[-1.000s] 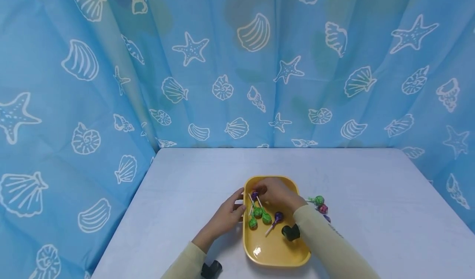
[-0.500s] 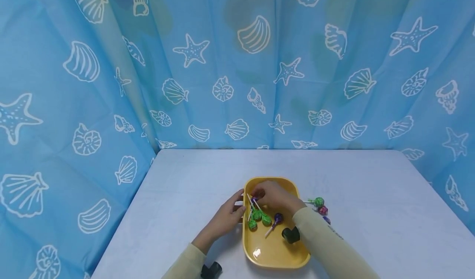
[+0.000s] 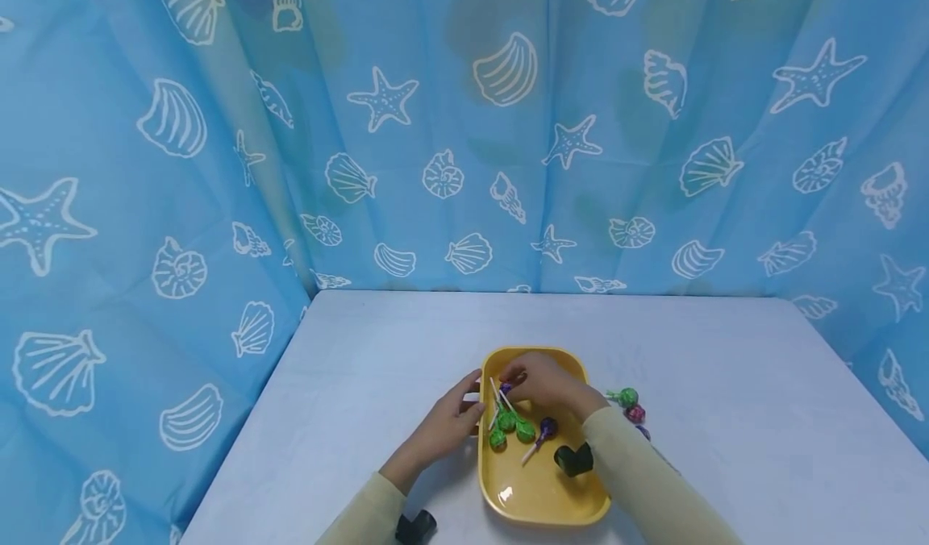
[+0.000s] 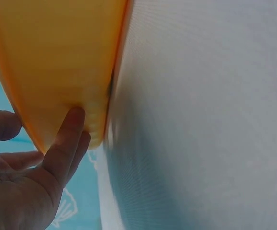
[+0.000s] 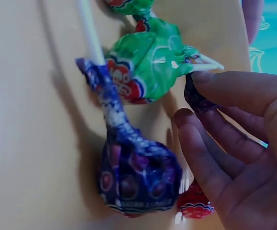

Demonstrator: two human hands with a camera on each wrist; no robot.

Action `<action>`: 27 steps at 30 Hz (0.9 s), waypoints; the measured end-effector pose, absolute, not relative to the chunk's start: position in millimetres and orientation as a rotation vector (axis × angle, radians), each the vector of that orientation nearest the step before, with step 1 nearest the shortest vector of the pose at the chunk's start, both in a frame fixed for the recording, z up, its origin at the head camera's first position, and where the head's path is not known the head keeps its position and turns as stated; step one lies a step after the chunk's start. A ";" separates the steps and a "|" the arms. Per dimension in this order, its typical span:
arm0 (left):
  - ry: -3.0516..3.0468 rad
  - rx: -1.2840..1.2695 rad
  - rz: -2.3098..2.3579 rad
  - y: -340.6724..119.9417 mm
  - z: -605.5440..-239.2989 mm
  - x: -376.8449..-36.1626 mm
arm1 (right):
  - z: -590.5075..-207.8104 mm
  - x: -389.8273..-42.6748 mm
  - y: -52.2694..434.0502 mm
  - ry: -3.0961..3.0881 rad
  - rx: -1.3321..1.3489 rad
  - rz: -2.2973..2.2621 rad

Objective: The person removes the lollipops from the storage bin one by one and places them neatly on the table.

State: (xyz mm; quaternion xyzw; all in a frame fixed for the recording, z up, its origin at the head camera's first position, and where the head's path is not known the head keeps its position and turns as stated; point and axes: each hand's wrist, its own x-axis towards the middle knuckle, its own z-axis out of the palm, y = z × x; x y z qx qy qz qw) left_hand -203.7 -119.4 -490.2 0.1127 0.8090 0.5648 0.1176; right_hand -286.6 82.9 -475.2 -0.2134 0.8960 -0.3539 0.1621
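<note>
A yellow tray (image 3: 559, 501) lies near the table's front edge. In it are three green lollipops (image 3: 506, 422) and a purple lollipop (image 3: 547, 427) (image 5: 138, 172). My right hand (image 3: 511, 382) reaches into the tray's far end, where its fingertips (image 5: 203, 77) pinch a second, dark purple lollipop (image 5: 195, 99) beside a green one (image 5: 150, 62). A red wrapped lollipop (image 5: 194, 205) shows under that hand. My left hand (image 3: 470, 396) (image 4: 47, 120) rests against the tray's left outer wall (image 4: 57, 57), a straight finger (image 4: 69, 132) touching it and the thumb held apart.
On the white table (image 3: 363, 384), right of the tray, lie a green lollipop (image 3: 627, 397), a red one (image 3: 635, 413) and a purple one (image 3: 642, 430). A blue curtain with shells (image 3: 464, 126) closes the back and both sides.
The view has shifted a little. My right hand stays at the tray's far end on the purple lollipop, and my left hand stays on the tray's left wall.
</note>
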 end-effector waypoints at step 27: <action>2.390 0.296 1.625 -115.8 -490.8 -203.5 | -456.3 -266.7 125.7 2.746 -0.557 -1.182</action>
